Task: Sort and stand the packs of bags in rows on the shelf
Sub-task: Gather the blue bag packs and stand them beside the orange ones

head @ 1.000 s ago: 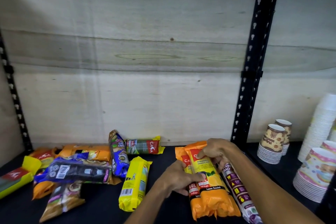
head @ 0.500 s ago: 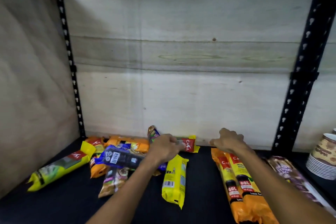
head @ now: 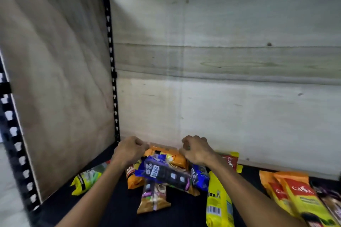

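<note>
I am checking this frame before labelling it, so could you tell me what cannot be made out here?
- Head view: whether the left hand or right hand grips anything; their backs hide the curled fingers.
- Orange packs at the right: cut off by the frame's edge, print blurred.
- Blue pack: label too small to read.

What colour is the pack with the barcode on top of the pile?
Dark blue pack, with a white barcode label; head view.

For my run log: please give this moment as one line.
left hand: above pile, curled | right hand: above pile, curled | packs: lying flat, unsorted
</note>
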